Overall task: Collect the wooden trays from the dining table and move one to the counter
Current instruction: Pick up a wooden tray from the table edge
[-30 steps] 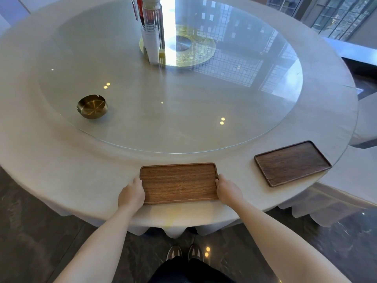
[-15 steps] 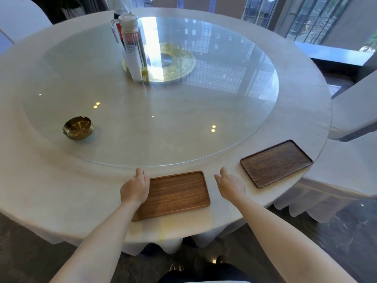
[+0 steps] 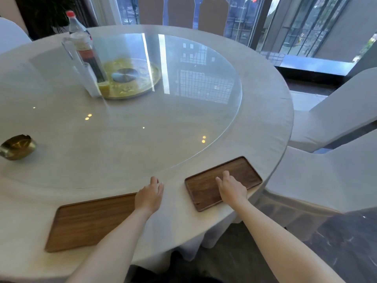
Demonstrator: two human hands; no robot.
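Note:
Two wooden trays lie near the front edge of the round dining table (image 3: pixel 263 111). The lighter tray (image 3: pixel 89 220) is at the lower left, its right end hidden under my left arm. The darker tray (image 3: pixel 204 186) sits to its right, close to the table's rim. My left hand (image 3: pixel 150 196) hovers palm down between the two trays, fingers apart, holding nothing. My right hand (image 3: pixel 231 187) is spread flat over the darker tray; I cannot tell whether it touches it.
A glass turntable (image 3: pixel 183 111) covers the table's middle, carrying a brass ashtray (image 3: pixel 17 147), a clear pitcher (image 3: pixel 85 60), a bottle (image 3: pixel 74 23) and a gold centre disc (image 3: pixel 130 78). White-covered chairs (image 3: pixel 330 176) stand at the right. Dark floor lies below.
Both hands let go of the lighter tray and moved right. The right hand now reaches over the darker tray; the left sits between the trays. My view has swung right and upward.

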